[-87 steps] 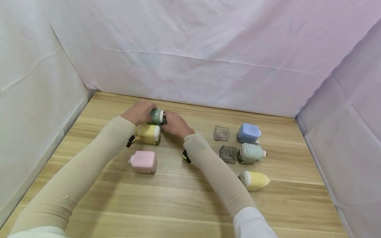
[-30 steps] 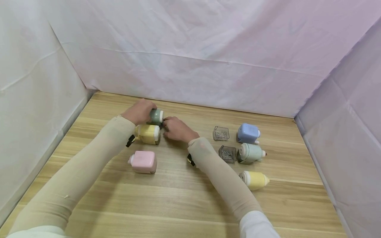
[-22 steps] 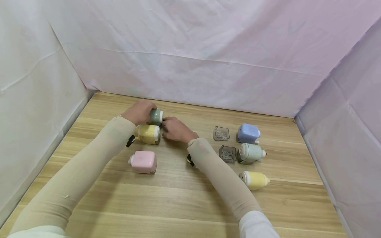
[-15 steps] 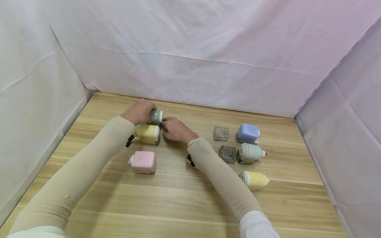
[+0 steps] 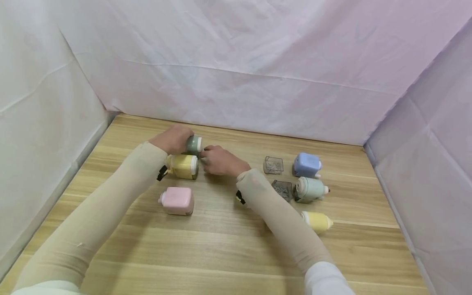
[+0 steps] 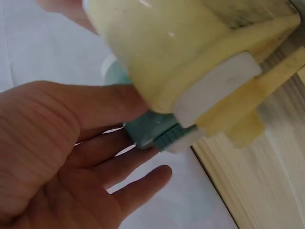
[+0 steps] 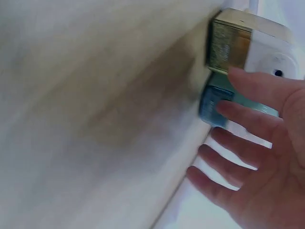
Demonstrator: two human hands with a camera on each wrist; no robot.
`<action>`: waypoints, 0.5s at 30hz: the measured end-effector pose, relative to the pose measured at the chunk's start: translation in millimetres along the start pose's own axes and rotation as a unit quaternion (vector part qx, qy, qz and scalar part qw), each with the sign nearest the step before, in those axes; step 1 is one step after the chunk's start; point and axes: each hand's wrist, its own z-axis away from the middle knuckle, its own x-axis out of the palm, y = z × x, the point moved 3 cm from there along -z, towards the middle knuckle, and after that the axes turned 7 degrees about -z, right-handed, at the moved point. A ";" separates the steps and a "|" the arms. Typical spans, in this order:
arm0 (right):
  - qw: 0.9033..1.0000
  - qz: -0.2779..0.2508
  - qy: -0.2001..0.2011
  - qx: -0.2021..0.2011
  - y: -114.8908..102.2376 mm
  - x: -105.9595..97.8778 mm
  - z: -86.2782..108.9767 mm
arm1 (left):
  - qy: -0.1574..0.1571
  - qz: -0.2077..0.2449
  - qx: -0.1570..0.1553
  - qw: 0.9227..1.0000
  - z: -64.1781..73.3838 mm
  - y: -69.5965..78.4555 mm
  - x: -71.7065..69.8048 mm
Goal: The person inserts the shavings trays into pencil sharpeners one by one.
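Note:
My left hand [image 5: 173, 139] grips a dark green pencil sharpener [image 5: 193, 144], which lies at the back left of the table. In the left wrist view, thumb and fingers close round the green sharpener [image 6: 155, 126], partly behind a yellow pencil sharpener [image 6: 157, 47]. My right hand [image 5: 221, 160] is near the green sharpener's front end. In the right wrist view, the right hand [image 7: 267, 138] has its fingers spread and holds nothing. Its index fingertip is by the green sharpener's see-through shavings drawer [image 7: 213, 105]; whether they touch I cannot tell. The yellow sharpener [image 5: 184, 166] lies just in front.
A pink sharpener [image 5: 178, 200] lies nearer on the left. On the right lie a blue sharpener [image 5: 307, 165], a light green one [image 5: 310, 189] and a yellow one [image 5: 320, 222]. Two see-through drawers with shavings, one clear [image 5: 273, 165], one smoky [image 5: 283, 189], stand left of them.
Earlier, my right hand was against the green sharpener's front, at a dark part there; it has since drawn back slightly to the right. My left hand keeps its grip, almost unmoved.

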 end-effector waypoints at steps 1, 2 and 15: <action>1.000 -0.006 -0.006 0.009 0.8 -2.7 3.5 | -0.012 0.003 -0.001 1.000 -0.1 0.8 -1.4; 1.000 -0.012 -0.012 0.018 1.3 -6.0 7.5 | -0.026 0.005 -0.004 1.000 -0.5 1.9 -2.5; 0.997 -0.009 -0.004 0.080 12.6 -73.2 86.1 | -0.061 0.008 -0.051 0.997 2.6 29.8 -18.5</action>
